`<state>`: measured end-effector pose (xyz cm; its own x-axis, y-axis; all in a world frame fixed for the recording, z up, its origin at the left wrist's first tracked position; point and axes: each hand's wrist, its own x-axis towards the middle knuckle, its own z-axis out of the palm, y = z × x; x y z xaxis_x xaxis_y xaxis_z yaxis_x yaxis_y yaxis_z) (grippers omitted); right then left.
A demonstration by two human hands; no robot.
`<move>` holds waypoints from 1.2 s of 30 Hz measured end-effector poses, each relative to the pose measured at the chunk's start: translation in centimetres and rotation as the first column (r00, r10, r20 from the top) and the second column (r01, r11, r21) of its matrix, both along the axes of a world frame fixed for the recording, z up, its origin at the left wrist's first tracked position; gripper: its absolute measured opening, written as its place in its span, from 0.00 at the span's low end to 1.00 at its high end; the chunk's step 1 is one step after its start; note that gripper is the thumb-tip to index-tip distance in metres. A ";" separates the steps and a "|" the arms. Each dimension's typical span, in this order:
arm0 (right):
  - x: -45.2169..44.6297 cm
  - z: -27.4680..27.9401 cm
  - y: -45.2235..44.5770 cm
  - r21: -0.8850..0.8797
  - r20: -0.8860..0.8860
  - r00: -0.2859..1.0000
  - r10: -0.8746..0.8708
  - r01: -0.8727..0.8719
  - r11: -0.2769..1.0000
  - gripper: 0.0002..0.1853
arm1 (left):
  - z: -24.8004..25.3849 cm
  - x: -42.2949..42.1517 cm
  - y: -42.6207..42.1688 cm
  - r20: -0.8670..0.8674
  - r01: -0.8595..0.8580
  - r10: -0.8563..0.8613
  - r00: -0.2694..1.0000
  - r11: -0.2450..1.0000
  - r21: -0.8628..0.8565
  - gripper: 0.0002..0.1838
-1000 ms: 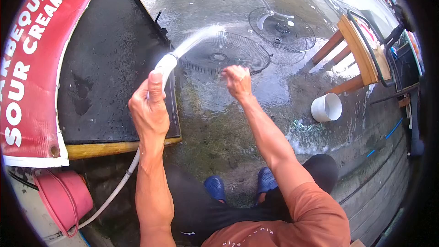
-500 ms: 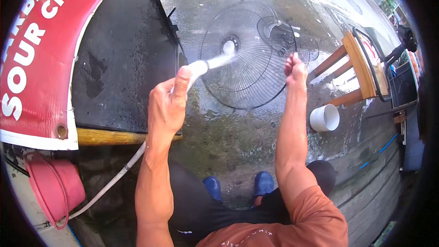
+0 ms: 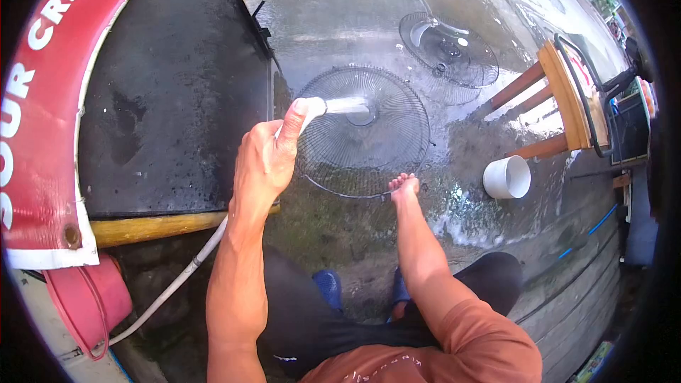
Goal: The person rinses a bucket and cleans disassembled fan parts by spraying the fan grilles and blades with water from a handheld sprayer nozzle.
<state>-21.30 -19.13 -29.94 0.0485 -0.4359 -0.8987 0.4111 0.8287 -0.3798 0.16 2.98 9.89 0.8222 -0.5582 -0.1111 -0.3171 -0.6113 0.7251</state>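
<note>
My left hand (image 3: 266, 156) is wrapped around a white hose (image 3: 312, 108) near its end, the thumb on top. Water streams from the hose onto the middle of a round black wire fan grille (image 3: 347, 152). At the grille's near right rim, my right hand (image 3: 405, 187) pinches the wire edge with curled fingers. The grille appears tilted just above the wet floor; its contact with the ground is unclear. Farther off lies a second fan grille (image 3: 472, 74), with a fan blade (image 3: 422, 32) on it.
A white tub (image 3: 507, 177) stands on the right, near a wooden stool (image 3: 564, 99). On the left are a dark panel (image 3: 163, 99), a red banner (image 3: 50, 120) and a pink bucket (image 3: 92, 305). The concrete floor (image 3: 319, 230) is wet, with suds near the tub.
My right hand has come down and nearer with the fan grille, separating it from the grille behind. The water still hits its middle. My left hand stays nearly in place.
</note>
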 end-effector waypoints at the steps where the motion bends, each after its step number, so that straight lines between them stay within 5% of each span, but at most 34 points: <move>1: -0.5 -4.0 0.3 -0.050 -0.024 0.996 0.089 -0.090 0.995 0.23 | -0.3 0.2 -0.1 0.001 0.016 -0.016 1.000 1.000 0.025 0.48; 2: 0.1 -7.6 0.1 -0.037 -0.466 0.862 0.199 -0.243 0.969 0.21 | -0.6 0.2 -0.2 0.001 0.031 -0.032 1.000 0.998 0.049 0.48; 3: 0.8 -9.5 -0.2 0.044 -0.806 0.535 0.254 -0.373 0.927 0.21 | -0.7 0.1 -0.4 0.000 0.023 -0.023 1.000 1.000 0.007 0.48; 6: 4.6 0.8 2.4 -0.251 -0.953 0.001 -0.304 -0.564 0.787 0.25 | -0.4 -0.4 -0.7 -0.011 0.040 -0.042 0.999 0.989 -0.143 0.48; 8: 4.8 3.3 0.4 -0.428 -0.868 0.496 -0.012 -0.738 0.522 0.24 | 0.2 -0.6 -0.5 -0.019 0.098 -0.107 0.994 0.958 -0.270 0.47; 10: 6.9 3.7 -1.3 -0.647 -0.431 0.844 0.320 -0.536 0.542 0.27 | 0.6 -0.6 -0.5 -0.093 0.154 -0.170 0.981 0.976 -0.156 0.47; 11: 8.7 6.5 -1.3 -0.649 -0.171 0.924 0.343 -0.368 0.667 0.28 | 0.6 -0.6 -0.5 -0.133 0.183 -0.195 0.972 0.978 -0.100 0.46; 13: 11.4 12.4 -1.4 -0.547 0.220 0.916 0.336 -0.170 0.820 0.31 | 0.6 -0.7 -0.4 -0.110 0.192 -0.191 0.975 0.981 -0.004 0.47; 18: 16.2 15.7 -3.8 -0.516 -0.064 0.733 0.677 -0.605 0.606 0.19 | 1.0 -1.2 -0.3 -0.075 0.124 -0.125 0.989 0.992 -0.008 0.49; 21: 17.5 15.8 -4.0 -0.536 -0.098 0.667 0.739 -0.661 0.525 0.17 | 0.8 -1.2 -0.4 -0.030 0.119 -0.118 0.993 0.992 0.038 0.49; 22: 17.9 14.8 -4.5 -0.549 -0.235 0.714 0.659 -0.657 0.516 0.16 | 0.8 -1.3 -0.6 0.008 0.094 -0.094 0.996 0.995 0.032 0.49; 25: 17.2 11.3 -5.2 -0.662 -0.230 0.857 0.461 -0.485 0.572 0.18 | 0.5 -1.3 -0.7 0.083 0.046 -0.047 0.995 0.999 0.021 0.48; 26: 16.5 10.5 -5.7 -0.592 -0.341 0.800 0.494 -0.591 0.548 0.18 | 0.4 -1.2 -0.8 0.084 0.049 -0.051 0.995 0.999 0.018 0.48; 29: 14.4 11.3 -4.0 -0.495 -0.172 0.864 0.473 -0.491 0.717 0.19 | 0.4 -1.0 -1.0 0.042 0.084 -0.085 0.995 0.996 0.026 0.48; 36: 13.8 9.8 -2.8 -0.530 -0.037 0.833 0.551 -0.484 0.696 0.27 | 0.4 -1.0 -1.5 0.107 0.025 -0.030 0.994 0.999 0.043 0.48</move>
<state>-7.47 -21.94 -20.13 0.4911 -0.6898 -0.5319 0.0428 0.6290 -0.7762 -0.86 1.52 10.33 0.8150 -0.5776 -0.0464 -0.4091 -0.6302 0.6599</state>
